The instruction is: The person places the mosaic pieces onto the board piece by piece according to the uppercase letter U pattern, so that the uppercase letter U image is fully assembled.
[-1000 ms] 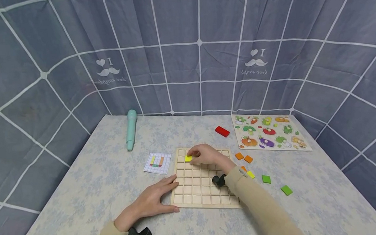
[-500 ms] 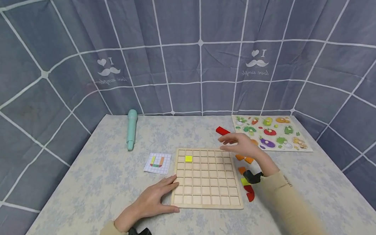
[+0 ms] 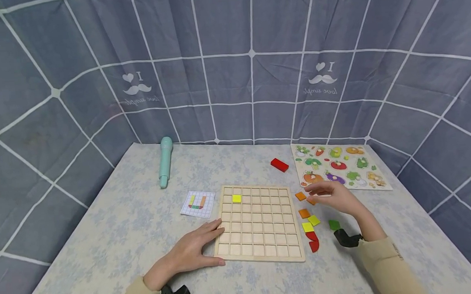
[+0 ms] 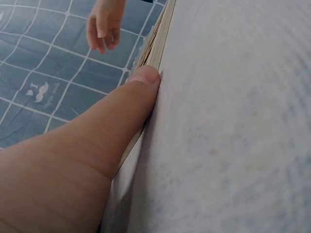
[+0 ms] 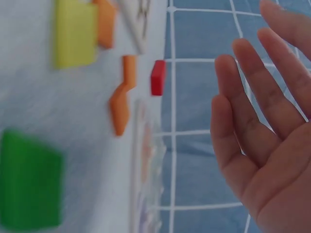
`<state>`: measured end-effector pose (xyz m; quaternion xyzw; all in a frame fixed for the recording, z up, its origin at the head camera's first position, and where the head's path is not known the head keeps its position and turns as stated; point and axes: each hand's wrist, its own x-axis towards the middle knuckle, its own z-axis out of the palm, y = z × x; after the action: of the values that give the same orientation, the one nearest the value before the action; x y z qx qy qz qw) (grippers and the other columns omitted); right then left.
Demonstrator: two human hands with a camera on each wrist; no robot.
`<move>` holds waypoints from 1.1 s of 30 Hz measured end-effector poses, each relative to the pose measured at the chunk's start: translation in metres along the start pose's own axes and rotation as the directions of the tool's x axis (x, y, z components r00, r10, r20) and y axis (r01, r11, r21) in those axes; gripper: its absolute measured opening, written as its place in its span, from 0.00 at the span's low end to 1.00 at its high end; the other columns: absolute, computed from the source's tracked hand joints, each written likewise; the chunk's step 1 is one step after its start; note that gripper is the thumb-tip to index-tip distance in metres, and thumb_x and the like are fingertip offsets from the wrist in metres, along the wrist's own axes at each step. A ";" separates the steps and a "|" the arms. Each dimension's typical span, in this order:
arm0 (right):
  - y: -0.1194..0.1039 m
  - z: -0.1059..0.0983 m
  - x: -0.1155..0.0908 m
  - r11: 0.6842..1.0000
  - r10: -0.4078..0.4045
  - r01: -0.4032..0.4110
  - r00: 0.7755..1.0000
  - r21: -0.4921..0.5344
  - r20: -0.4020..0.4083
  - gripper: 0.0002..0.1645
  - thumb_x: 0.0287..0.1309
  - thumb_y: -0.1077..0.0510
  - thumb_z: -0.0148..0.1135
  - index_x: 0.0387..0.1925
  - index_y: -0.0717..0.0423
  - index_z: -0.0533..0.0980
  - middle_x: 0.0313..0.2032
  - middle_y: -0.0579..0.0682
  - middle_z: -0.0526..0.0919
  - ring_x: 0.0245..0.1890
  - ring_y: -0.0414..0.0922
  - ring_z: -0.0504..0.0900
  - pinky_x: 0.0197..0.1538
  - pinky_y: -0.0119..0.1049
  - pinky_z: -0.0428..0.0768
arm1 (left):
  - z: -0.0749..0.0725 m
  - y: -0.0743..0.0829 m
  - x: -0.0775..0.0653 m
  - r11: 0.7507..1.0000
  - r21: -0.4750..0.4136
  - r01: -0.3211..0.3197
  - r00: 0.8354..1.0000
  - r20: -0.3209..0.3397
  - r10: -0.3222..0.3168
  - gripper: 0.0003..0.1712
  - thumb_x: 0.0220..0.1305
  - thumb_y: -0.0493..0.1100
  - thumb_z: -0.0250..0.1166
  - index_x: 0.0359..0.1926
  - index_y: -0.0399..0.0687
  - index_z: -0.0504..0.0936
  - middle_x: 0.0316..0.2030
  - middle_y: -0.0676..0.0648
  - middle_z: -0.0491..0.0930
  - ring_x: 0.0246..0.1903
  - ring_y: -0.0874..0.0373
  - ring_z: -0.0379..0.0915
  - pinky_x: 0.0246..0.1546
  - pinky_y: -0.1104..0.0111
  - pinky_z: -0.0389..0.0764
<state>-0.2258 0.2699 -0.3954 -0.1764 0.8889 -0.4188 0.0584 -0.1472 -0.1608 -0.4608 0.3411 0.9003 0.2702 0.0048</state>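
Note:
A wooden grid board lies on the table with one yellow square tile in a cell near its far left corner. At the board's left side, my left hand rests with fingers spread; its thumb presses the near edge in the left wrist view. My right hand hovers above the table to the right of the board, fingers loosely bent and nothing in them. Below it are orange tiles, yellow tiles, red curved pieces and a green tile, partly behind the wrist camera.
A pattern card with a coloured U shape lies left of the board. Behind it is a turquoise toy microphone. A red block and a vegetable puzzle board sit at the back right. Curtains surround the table.
My right hand has let go of the yellow tile, leaving it on the board, and has moved right, over the loose tiles. The left hand stays at the board's edge.

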 end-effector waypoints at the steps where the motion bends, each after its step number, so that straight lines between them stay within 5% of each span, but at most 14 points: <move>1: 0.003 0.000 -0.002 1.000 0.010 -0.010 1.000 -0.003 0.011 0.24 0.56 0.50 0.66 0.52 0.58 0.78 0.47 0.55 0.82 0.45 0.50 0.79 0.48 0.40 0.79 | 0.000 0.000 0.000 1.000 -0.005 0.006 1.000 0.004 -0.006 0.48 0.51 0.70 0.63 0.65 0.44 0.70 0.69 0.46 0.58 0.67 0.51 0.54 0.63 0.56 0.64; 10: 0.019 0.001 -0.015 0.999 -0.024 0.025 0.997 -0.021 0.071 0.23 0.55 0.54 0.67 0.51 0.60 0.78 0.48 0.54 0.82 0.47 0.51 0.78 0.53 0.47 0.77 | 0.000 -0.001 -0.001 1.000 -0.008 0.017 1.000 0.002 -0.017 0.48 0.50 0.71 0.63 0.65 0.45 0.69 0.69 0.47 0.58 0.67 0.52 0.53 0.64 0.56 0.63; 17: 0.031 0.004 -0.020 1.000 -0.015 0.014 0.994 0.012 0.113 0.24 0.54 0.54 0.68 0.51 0.61 0.78 0.48 0.55 0.81 0.47 0.52 0.79 0.48 0.32 0.79 | 0.000 0.000 0.000 1.000 -0.018 0.020 1.000 0.011 -0.020 0.49 0.50 0.70 0.64 0.65 0.45 0.69 0.69 0.47 0.57 0.68 0.53 0.52 0.65 0.57 0.62; 33: 0.044 0.010 -0.023 0.999 0.024 -0.031 0.986 0.042 0.164 0.24 0.52 0.55 0.69 0.50 0.61 0.78 0.47 0.56 0.81 0.46 0.50 0.79 0.47 0.30 0.78 | 0.001 -0.001 0.000 1.000 -0.001 0.006 1.000 0.003 -0.006 0.48 0.51 0.70 0.63 0.65 0.44 0.69 0.69 0.46 0.58 0.67 0.52 0.53 0.65 0.57 0.61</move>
<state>-0.2134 0.2971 -0.4368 -0.1967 0.8740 -0.4215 0.1406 -0.1479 -0.1607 -0.4622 0.3387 0.9012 0.2701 0.0070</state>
